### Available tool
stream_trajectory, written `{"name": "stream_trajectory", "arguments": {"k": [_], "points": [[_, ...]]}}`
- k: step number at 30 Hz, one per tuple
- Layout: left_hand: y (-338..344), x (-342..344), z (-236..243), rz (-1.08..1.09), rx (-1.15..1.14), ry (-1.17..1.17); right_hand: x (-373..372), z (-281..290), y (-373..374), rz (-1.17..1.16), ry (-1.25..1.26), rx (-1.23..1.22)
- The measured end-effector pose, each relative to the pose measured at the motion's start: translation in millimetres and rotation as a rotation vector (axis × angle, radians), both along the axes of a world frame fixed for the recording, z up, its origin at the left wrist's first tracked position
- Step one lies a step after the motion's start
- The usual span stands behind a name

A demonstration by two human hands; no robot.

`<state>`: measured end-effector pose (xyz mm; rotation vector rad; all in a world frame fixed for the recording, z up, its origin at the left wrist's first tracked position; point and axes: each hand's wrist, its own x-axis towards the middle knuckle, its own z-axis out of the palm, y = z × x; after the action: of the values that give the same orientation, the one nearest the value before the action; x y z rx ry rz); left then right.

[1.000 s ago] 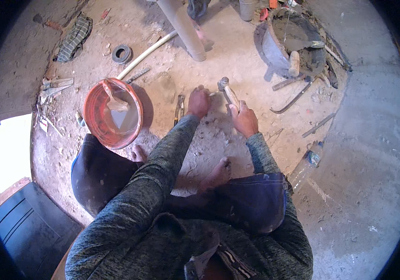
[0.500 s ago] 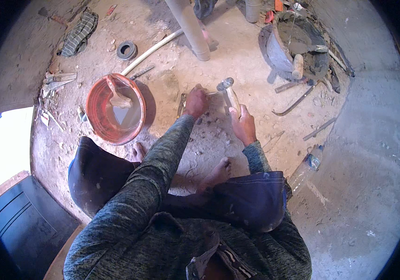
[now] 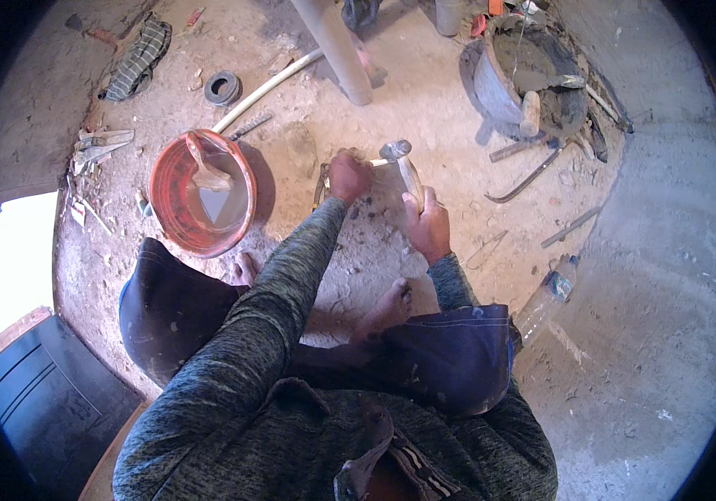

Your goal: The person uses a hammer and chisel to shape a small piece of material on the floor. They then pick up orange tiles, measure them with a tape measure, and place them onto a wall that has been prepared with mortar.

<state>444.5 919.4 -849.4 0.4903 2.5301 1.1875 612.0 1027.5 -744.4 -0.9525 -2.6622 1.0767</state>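
Observation:
My left hand point(image 3: 349, 177) is closed on a thin, pale piece point(image 3: 379, 163) near floor level; I cannot make out exactly what it is. My right hand point(image 3: 425, 224) grips the wooden handle of a hammer point(image 3: 408, 175), whose metal head point(image 3: 395, 150) is at the right end of that piece. Pliers point(image 3: 319, 191) lie just left of my left hand, partly hidden by it. An orange bucket point(image 3: 174, 210) of cloudy water, with a brush point(image 3: 207, 171) in it, stands farther left. My two bare feet point(image 3: 383, 311) are between me and my hands.
A dark tub point(image 3: 494, 88) of grey mix with tools stands at upper right. A grey pipe point(image 3: 333, 50) rises beyond my hands; a pale hose point(image 3: 253, 102) and black ring point(image 3: 222, 78) lie left of it. A curved bar point(image 3: 525, 185) and plastic bottle point(image 3: 554, 292) lie on the right.
The hammer head has moved left onto the pale piece, and my right hand has shifted slightly left with it. My left hand has moved a little left, now covering more of the pliers.

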Motion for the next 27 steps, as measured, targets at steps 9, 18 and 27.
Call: {"name": "stream_trajectory", "arguments": {"k": [9,18,27], "points": [[4.9,-2.0,-10.1,0.041,0.011,-0.024,-1.6,-25.5,8.5,0.066,-0.184,0.178],[1.1,-8.5,6.5,0.063,-0.014,-0.153,-5.6,-27.6,-2.2,0.104,-0.239,0.189],[-2.1,-9.9,6.4,0.161,-0.062,-0.1,-19.2,24.0,-1.0,0.039,-0.08,0.042]]}}
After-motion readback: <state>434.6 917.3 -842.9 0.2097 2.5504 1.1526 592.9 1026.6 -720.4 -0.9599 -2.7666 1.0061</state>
